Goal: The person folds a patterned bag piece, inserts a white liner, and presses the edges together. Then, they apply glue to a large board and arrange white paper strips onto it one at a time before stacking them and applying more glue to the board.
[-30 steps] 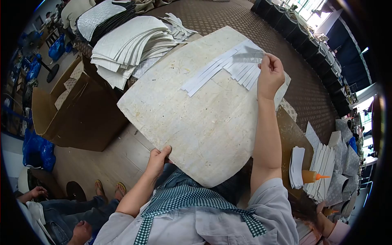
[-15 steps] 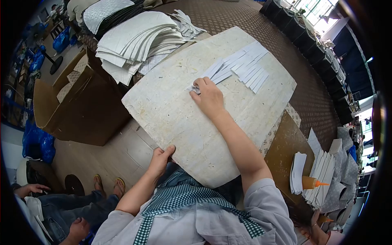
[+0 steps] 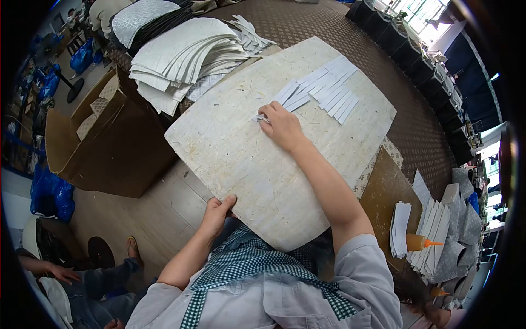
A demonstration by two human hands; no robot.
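1. Since the white paper strips (image 3: 320,88) look light and overlap, a gentle touch suits. Right hand (image 3: 280,126): thumb and fingers curled nearly together, pale paper at the tips. Firm pinch or plain contact, can't tell.
2. Left hand (image 3: 216,214): clamped on the near-left edge of the pale board (image 3: 246,175), thumb on top, fingers hidden beneath. A steady hold there should stop the board turning under the right hand.
3. Strips lie on the board's far half, slanting from near the right fingertips toward the far right. Best to work along a strip, not across, so neighbours don't drag. Wrist low, forearm clear of the fan.
4. Counts, close in: two hands, one pale board. Strips: more than half a dozen, overlaps block an exact figure.
5. Right side: one brown board (image 3: 383,200), one paper bundle (image 3: 400,230), one bottle (image 3: 416,242) with an orange nozzle right by the bundle.
6. Far left: one carton (image 3: 131,156), one stack of white sheets (image 3: 183,52), layers too tight to count, one pile of white offcuts (image 3: 249,35) beside it.
7. Lower left: a co-worker, one hand (image 3: 64,273) clearly visible, one sandalled foot (image 3: 133,248).
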